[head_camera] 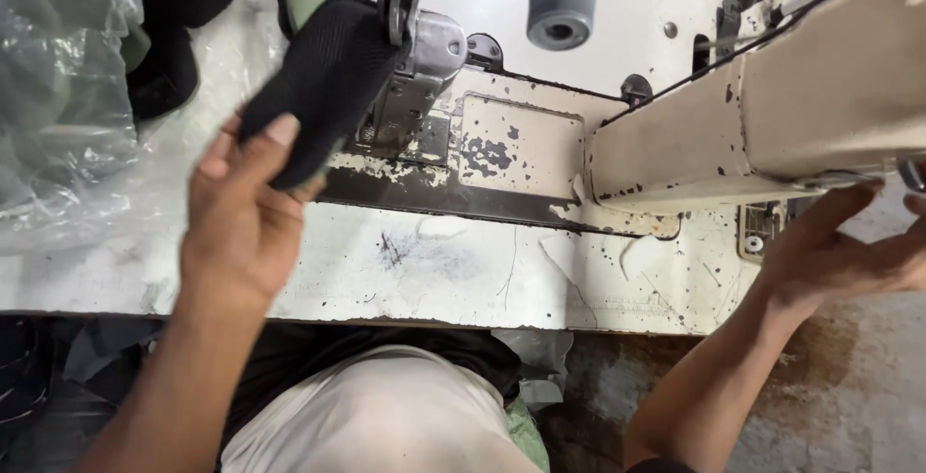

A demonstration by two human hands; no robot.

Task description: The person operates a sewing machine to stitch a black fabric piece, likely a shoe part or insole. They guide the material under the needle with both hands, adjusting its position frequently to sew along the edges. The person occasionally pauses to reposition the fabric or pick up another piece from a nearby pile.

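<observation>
Left hand [241,213] held the black ribbed fabric piece [323,82], fingers [275,140] pinching its lower end; the piece's long axis ran diagonally up and to the right, upper end against the presser foot [386,131] of the sewing machine [772,107]. Right hand [839,246] was well apart, at the machine's right end under the arm, fingers apparently curled near the handwheel, though the frame edge cut them off. Left hand nearer the fabric; worn tabletop [463,270] below.
</observation>
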